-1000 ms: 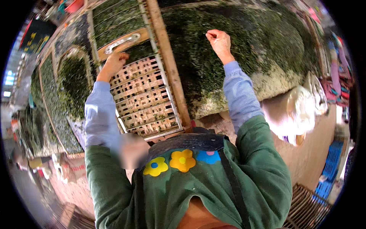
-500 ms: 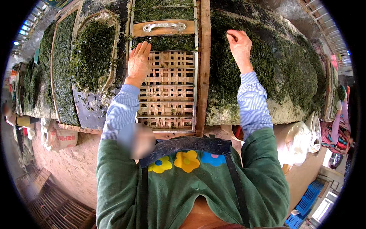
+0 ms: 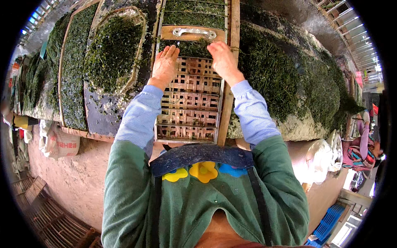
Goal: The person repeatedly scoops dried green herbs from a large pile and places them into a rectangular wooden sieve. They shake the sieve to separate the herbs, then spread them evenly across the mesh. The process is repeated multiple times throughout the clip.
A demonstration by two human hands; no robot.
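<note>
In front of me a long metal-edged frame (image 3: 217,120) holds a woven bamboo mat (image 3: 194,99). A wooden bar with a clear handle (image 3: 194,32) lies across the frame, and a band of dark green leafy bits (image 3: 190,49) covers the mat just below it. My left hand (image 3: 164,66) rests at the band's left end, fingers stretched flat and together. At the right end my right hand (image 3: 223,62) has its fingers bent together, touching a small clump of leafy bits beside the bar; its fingertips are partly hidden.
A big leafy green heap (image 3: 269,66) spreads to the right, past a wooden rail (image 3: 233,82). On the left lie an oval heap (image 3: 111,53) and a leaf-covered strip (image 3: 76,70). White bags (image 3: 317,161) hang at the right; slatted bamboo racks (image 3: 62,219) stand lower left.
My right hand has come left from over the right heap to the frame, by the wooden bar. The left hand stays at the band's left end. The view has shifted slightly.
</note>
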